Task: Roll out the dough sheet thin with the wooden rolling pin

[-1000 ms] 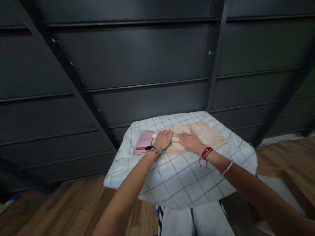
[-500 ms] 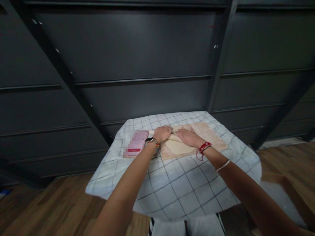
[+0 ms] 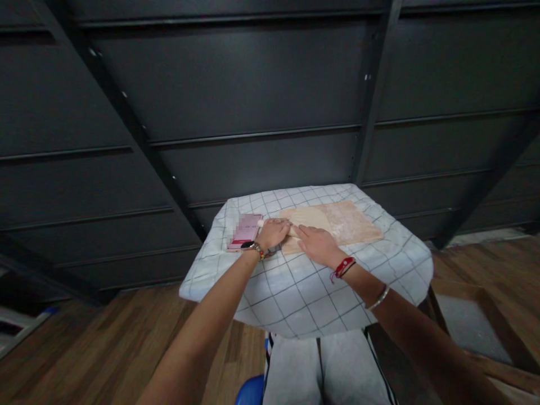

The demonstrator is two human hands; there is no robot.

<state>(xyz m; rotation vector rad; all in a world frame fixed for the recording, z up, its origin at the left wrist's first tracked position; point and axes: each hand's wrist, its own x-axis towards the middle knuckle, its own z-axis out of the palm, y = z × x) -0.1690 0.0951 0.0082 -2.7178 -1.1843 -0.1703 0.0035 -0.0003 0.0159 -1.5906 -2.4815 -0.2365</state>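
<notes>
A pale rolling pin (image 3: 260, 223) lies slantwise under both my hands, its left end poking out past my fingers. My left hand (image 3: 274, 232), with a watch and beaded bracelet at the wrist, is closed over its left part. My right hand (image 3: 317, 244), wearing a red cord bracelet, presses on the right part with fingers together, hiding that end. A flat sheet of pale dough (image 3: 311, 217) shows beyond the pin. Beneath it is a peach-coloured mat (image 3: 358, 225) dusted with white powder.
A pink packet (image 3: 248, 229), partly blurred out, lies left of my left hand. A white checked cloth (image 3: 295, 298) covers the small table. Dark metal panels (image 3: 261, 84) rise behind it. An open cardboard box (image 3: 472, 320) sits on the floor at right; part of a blue seat (image 3: 251, 391) shows below.
Both hands and the pin have come nearer to me across the dough. The sheet, seen earlier on the near side, now shows on the far side. My view has shifted slightly.
</notes>
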